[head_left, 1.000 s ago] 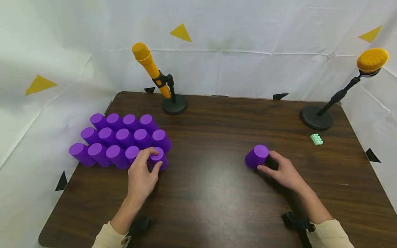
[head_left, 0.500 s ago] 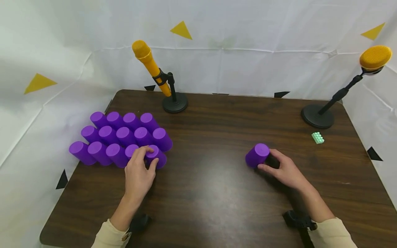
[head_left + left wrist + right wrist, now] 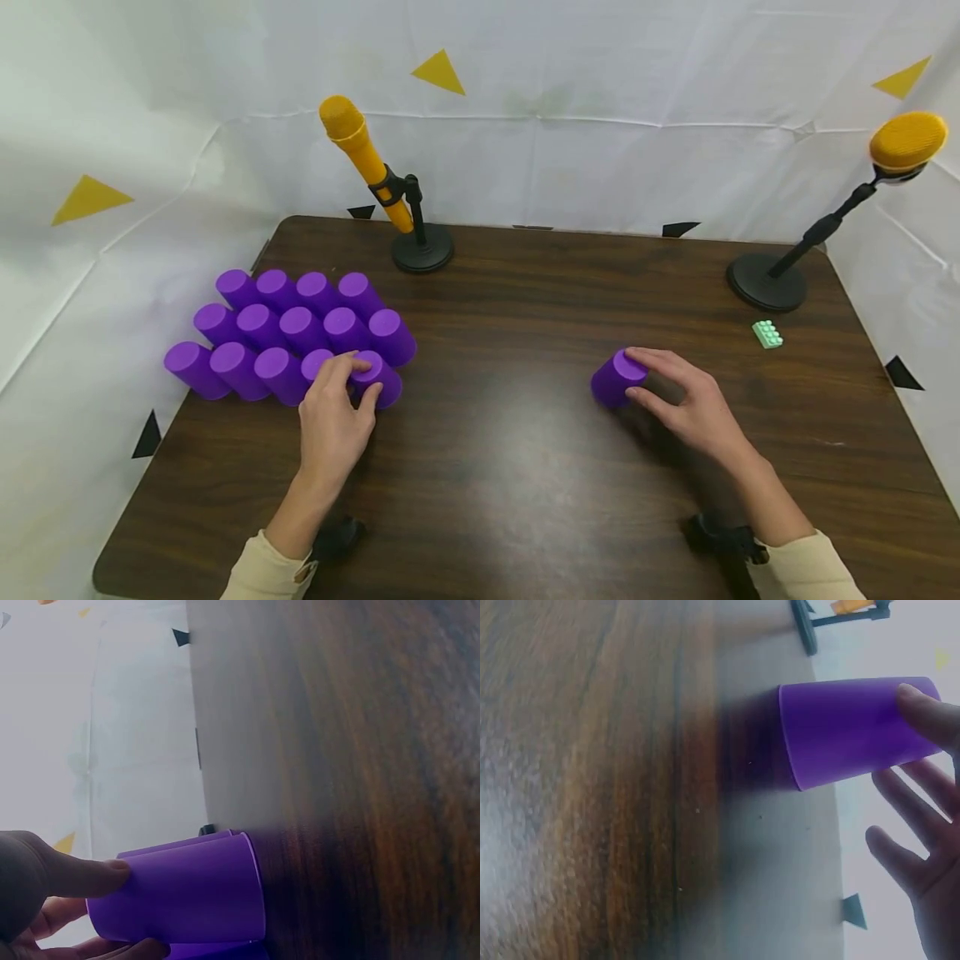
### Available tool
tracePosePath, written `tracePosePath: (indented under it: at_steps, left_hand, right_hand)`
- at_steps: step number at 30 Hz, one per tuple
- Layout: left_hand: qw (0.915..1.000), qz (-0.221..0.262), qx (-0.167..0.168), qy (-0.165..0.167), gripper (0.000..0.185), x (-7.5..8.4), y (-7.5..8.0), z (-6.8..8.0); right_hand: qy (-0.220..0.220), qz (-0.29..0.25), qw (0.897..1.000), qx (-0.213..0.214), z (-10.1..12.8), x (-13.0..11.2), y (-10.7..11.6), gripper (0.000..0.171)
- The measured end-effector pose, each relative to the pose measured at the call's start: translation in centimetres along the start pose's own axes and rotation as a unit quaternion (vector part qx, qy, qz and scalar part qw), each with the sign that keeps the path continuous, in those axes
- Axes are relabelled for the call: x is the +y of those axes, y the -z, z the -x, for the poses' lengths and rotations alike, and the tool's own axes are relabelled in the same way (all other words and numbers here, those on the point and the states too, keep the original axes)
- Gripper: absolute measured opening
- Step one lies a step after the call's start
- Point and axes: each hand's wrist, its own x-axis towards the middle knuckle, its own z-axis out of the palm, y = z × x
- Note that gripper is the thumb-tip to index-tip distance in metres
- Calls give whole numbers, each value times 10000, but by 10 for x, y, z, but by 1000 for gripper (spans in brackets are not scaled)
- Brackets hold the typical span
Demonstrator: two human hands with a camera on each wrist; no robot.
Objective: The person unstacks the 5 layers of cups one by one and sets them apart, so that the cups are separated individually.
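A dark wooden table sits inside white sheeting walls dotted with yellow triangles. Two yellow microphones on black stands rise at the back, one left, one right. A small green toy brick lies near the right stand

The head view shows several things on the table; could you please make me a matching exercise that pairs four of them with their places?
Things:
1. lone purple cup
2. green brick
3. yellow microphone
4. cup cluster

Places:
A. at the table's left side, under the left hand
B. right of centre, touched by the right hand
C. at the back, tilted on a black stand
D. near the right edge, in front of the round black base

Pairs: 1-B, 2-D, 3-C, 4-A
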Motion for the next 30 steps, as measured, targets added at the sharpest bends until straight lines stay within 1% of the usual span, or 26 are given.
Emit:
tracePosePath:
  at_steps: [5,10,13,17,20,24,26,30]
  left_hand:
    - [10000,-14,-4,-16,30,1,1,1]
    - [9999,-74,28,-63,29,1,0,2]
    - [9998,-110,83,-120,28,0,0,1]
    - [9995,-160,163,-199,26,-1,1,1]
    - [9994,-173,189,-227,25,-1,3,1]
    - [9994,-179,184,-251,25,-2,3,2]
    - [9993,-185,173,-263,25,-2,4,1]
    - [9994,-188,128,-265,25,0,4,0]
  right_hand:
    - [71,168,9997,133,2,4,-3,59]
    - [152,73,9991,401,0,5,-6,56]
    - [143,-128,9979,623,-8,-7,-7,53]
    - [187,-377,9967,692,-26,-27,-13,48]
    - [359,-598,9959,584,-43,-27,-30,46]
    - [555,-791,9948,331,-69,-22,-64,44]
    - [591,-779,9950,222,-85,-26,-82,43]
    - [668,-654,9955,140,-119,-38,-116,41]
